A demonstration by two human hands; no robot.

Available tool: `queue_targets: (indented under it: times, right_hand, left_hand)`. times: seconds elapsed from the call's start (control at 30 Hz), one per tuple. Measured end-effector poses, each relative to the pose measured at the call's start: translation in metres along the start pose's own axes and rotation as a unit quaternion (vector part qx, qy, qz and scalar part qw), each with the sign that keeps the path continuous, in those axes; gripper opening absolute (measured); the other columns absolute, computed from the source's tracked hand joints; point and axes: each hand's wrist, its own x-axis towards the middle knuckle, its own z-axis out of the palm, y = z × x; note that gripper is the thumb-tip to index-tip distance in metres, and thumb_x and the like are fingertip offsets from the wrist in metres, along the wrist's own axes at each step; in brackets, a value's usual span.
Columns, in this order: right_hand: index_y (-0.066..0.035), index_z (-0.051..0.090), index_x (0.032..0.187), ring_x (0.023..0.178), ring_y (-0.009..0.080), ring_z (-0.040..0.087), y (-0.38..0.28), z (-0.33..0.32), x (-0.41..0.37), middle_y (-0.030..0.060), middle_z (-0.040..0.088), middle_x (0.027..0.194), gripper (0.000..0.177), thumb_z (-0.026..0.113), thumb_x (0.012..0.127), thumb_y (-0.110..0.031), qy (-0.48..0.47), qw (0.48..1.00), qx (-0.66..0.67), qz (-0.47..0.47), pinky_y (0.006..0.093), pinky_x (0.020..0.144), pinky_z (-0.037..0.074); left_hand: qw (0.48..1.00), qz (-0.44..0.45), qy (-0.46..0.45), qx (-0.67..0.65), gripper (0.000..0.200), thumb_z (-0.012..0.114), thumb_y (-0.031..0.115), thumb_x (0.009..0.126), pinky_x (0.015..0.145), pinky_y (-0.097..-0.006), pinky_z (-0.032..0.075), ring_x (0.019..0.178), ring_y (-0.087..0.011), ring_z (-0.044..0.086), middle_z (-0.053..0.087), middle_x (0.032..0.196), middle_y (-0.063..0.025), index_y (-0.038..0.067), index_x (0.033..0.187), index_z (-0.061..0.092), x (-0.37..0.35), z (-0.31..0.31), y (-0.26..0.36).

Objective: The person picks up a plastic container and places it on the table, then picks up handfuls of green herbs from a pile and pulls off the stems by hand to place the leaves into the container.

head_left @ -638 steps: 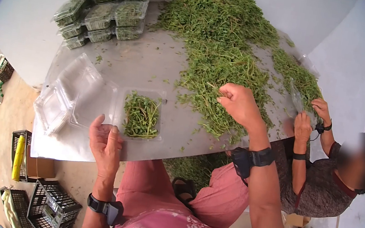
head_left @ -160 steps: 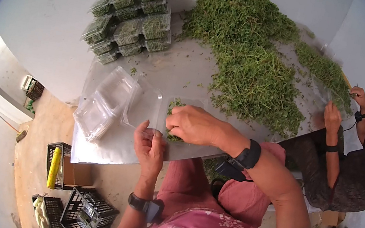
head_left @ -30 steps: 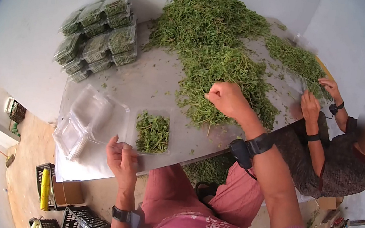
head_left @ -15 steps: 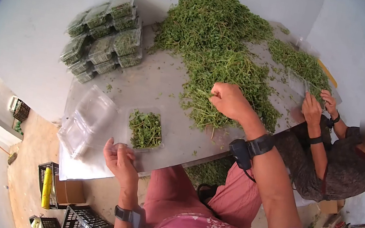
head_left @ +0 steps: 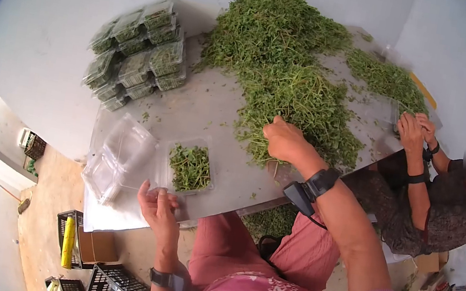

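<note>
My right hand is closed over the front edge of a heap of leafy green sprigs, its fingers pinched in the stems; the fingertips are partly hidden. Near the table's front edge, my left hand has its fingers loosely curled and apart, with nothing in it. Just beyond it sits a clear plastic clamshell box, its base filled with greens. Beside that, to the left, lie empty clear clamshells.
Filled clamshells are stacked at the table's back left. At the right, another person's hands work by a smaller spread of greens. Black crates and a cardboard box stand on the floor at the left.
My right hand has lowered slightly and moved along the near edge of the heap. My left hand stays by the box. The other person's hands have come closer together, and the view has shifted slightly.
</note>
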Motion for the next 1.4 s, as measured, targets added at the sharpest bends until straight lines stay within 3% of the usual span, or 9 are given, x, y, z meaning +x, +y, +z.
queue_targets:
  times: [0.1,0.23,0.37,0.47,0.67,0.8,0.97,1.17,1.4]
  right_hand:
    - [0.000,0.060,0.081,0.086,0.0345,0.061,0.012,-0.007,0.001,0.0194,0.060,0.103,0.008,0.062,0.075,-0.004,0.090,0.994,0.026,-0.054,0.0436,0.071,0.050]
    - [0.000,0.057,0.079,0.065,0.0222,0.058,0.027,-0.029,0.001,0.0116,0.061,0.073,0.015,0.067,0.076,-0.010,0.132,0.957,0.256,-0.044,0.0377,0.060,0.046]
    - [0.002,0.058,0.084,0.060,0.0142,0.054,0.034,-0.029,0.004,0.0045,0.061,0.075,0.017,0.067,0.081,-0.012,0.140,0.918,0.367,-0.051,0.0344,0.056,0.045]
    - [0.002,0.060,0.090,0.061,0.0108,0.053,0.032,-0.034,0.001,0.0034,0.059,0.075,0.016,0.065,0.083,-0.011,0.064,0.841,0.535,-0.045,0.0289,0.054,0.043]
    - [0.006,0.059,0.101,0.059,0.0078,0.051,0.019,-0.037,0.001,0.0011,0.055,0.074,0.022,0.064,0.085,-0.009,0.034,0.797,0.602,-0.040,0.0241,0.051,0.040]
    - [0.005,0.058,0.099,0.059,0.0075,0.051,0.003,-0.036,0.002,0.0024,0.057,0.078,0.019,0.062,0.086,-0.008,0.013,0.721,0.691,-0.053,0.0237,0.051,0.040]
    - [-0.001,0.057,0.094,0.058,0.0077,0.050,-0.013,-0.032,0.008,0.0070,0.062,0.085,0.010,0.061,0.087,-0.008,-0.066,0.665,0.739,-0.087,0.0237,0.052,0.042]
    - [-0.001,0.055,0.100,0.058,0.0086,0.053,-0.044,-0.019,0.012,0.0124,0.065,0.089,0.015,0.059,0.086,-0.006,-0.155,0.592,0.781,-0.124,0.0238,0.056,0.045]
    - [-0.001,0.057,0.100,0.058,0.0087,0.053,-0.059,-0.010,0.007,0.0106,0.065,0.086,0.018,0.062,0.084,-0.007,-0.195,0.621,0.751,-0.115,0.0238,0.055,0.044]
  left_hand:
    - [1.000,-0.014,-0.011,0.007,0.045,0.052,0.004,0.093,0.057,-0.0222,0.045,0.066,-0.0109,0.053,0.051,0.090,-0.0066,-0.002,0.133,0.032,-0.004,-0.009,0.003]
    - [1.000,-0.019,0.002,0.015,0.046,0.052,0.004,0.092,0.057,-0.0222,0.044,0.066,-0.0108,0.053,0.051,0.090,-0.0065,-0.003,0.133,0.031,-0.012,-0.014,0.011]
    - [0.999,-0.015,0.015,0.026,0.044,0.052,0.004,0.092,0.055,-0.0217,0.043,0.065,-0.0100,0.052,0.052,0.088,-0.0060,-0.003,0.131,0.033,-0.018,-0.026,0.013]
    - [0.999,-0.004,0.024,0.026,0.040,0.052,0.004,0.092,0.054,-0.0212,0.042,0.063,-0.0091,0.051,0.052,0.085,-0.0053,-0.003,0.128,0.037,-0.025,-0.034,0.017]
    - [0.996,0.058,-0.029,0.068,0.030,0.049,0.003,0.093,0.056,-0.0209,0.042,0.063,-0.0081,0.050,0.052,0.083,-0.0039,-0.001,0.123,0.044,-0.035,-0.030,0.023]
    - [0.994,0.008,-0.072,0.084,0.022,0.050,0.003,0.094,0.059,-0.0206,0.044,0.069,-0.0080,0.053,0.055,0.088,-0.0043,-0.001,0.116,0.050,-0.034,-0.020,0.027]
    - [0.986,-0.002,-0.134,0.096,0.017,0.052,0.002,0.093,0.058,-0.0209,0.045,0.064,-0.0081,0.053,0.057,0.076,-0.0033,-0.003,0.109,0.053,-0.029,-0.001,0.037]
    - [0.971,-0.070,-0.224,0.054,0.039,0.056,0.018,0.095,0.059,-0.0237,0.046,0.072,-0.0139,0.061,0.062,0.098,-0.0134,-0.005,0.125,0.048,-0.003,0.037,0.062]
    - [0.963,-0.079,-0.256,0.029,0.043,0.058,0.018,0.094,0.059,-0.0234,0.047,0.074,-0.0131,0.061,0.060,0.098,-0.0111,-0.008,0.126,0.045,0.019,0.068,0.069]
